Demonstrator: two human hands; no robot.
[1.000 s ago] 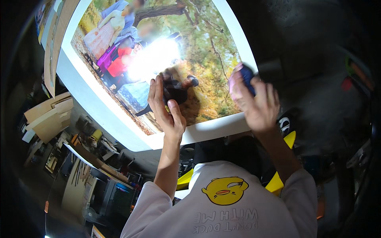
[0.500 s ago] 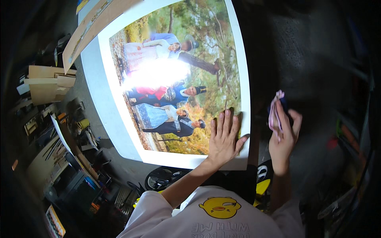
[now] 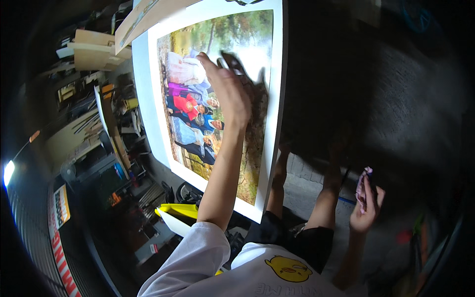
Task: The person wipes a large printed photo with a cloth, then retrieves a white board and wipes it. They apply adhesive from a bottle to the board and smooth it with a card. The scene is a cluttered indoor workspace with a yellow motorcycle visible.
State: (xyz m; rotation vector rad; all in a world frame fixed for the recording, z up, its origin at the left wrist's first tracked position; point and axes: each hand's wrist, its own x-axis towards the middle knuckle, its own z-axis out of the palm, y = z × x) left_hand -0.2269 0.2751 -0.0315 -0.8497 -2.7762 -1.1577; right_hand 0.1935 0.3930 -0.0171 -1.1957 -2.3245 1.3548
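A large glossy photo print [image 3: 186, 105] with a white border lies on a pale flat board [image 3: 143, 94]. It shows a group of people in robes and hats among trees. My left hand [image 3: 230, 96] reaches over the print with its fingers stretched out. Its shadow falls on the picture beside it. I cannot tell whether the fingertips touch the surface. Off to the right of the print, over the floor, my right hand [image 3: 365, 215] grips a crumpled pink cloth [image 3: 362, 190] between its fingers.
A brown cardboard strip [image 3: 148, 17] lies across the board's far left end. Cardboard sheets [image 3: 94, 49] and clutter fill the left side. A yellow motorbike part [image 3: 183, 210] sits below the print's near edge. A bright lamp [image 3: 9, 172] shines at far left.
My left hand has left the print's near right corner and moved forward and left across the picture. My right hand, still with the cloth, appears lower and farther right. The view has shifted.
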